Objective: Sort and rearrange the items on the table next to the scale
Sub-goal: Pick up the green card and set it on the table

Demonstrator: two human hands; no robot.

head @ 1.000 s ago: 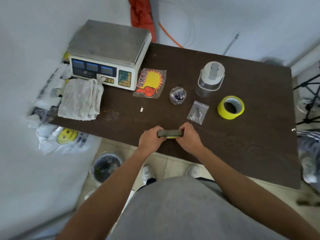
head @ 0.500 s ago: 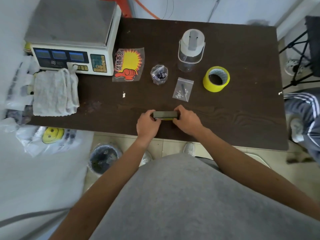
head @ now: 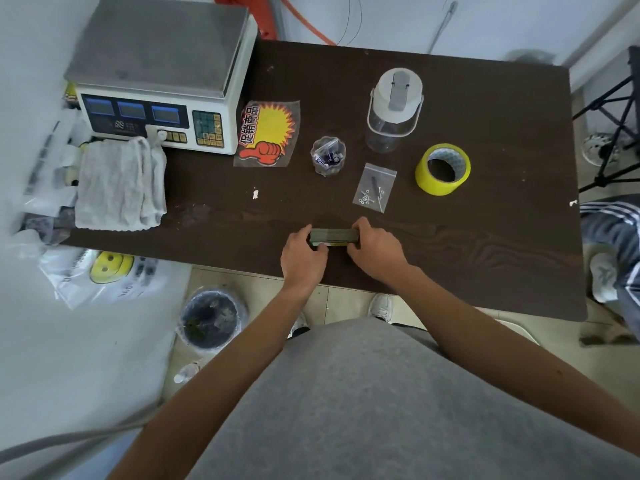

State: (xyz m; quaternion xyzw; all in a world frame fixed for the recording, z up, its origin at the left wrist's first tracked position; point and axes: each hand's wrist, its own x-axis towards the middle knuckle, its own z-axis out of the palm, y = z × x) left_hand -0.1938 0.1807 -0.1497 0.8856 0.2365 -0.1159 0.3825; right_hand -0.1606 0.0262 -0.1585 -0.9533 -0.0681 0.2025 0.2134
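Observation:
A dark green flat block with a yellow underside (head: 334, 236) lies at the near edge of the brown table (head: 485, 244). My left hand (head: 302, 258) grips its left end and my right hand (head: 374, 252) grips its right end. Behind it lie a small bag of screws (head: 374, 187), a little clear cup with small parts (head: 328, 156), a yellow tape roll (head: 442, 169), a clear jar with a white lid (head: 394, 107) and a promotional sticker (head: 266, 133). The scale (head: 162, 71) stands at the far left.
A grey folded cloth (head: 119, 183) lies in front of the scale at the left edge. Plastic bags (head: 100, 271) and a bin (head: 209, 318) sit on the floor to the left. Another person's leg (head: 613, 244) and a tripod (head: 613, 119) are at the right.
The camera has tilted down and closer to the table. Both hands stay on the ends of the block, which sits in much the same spot on the table.

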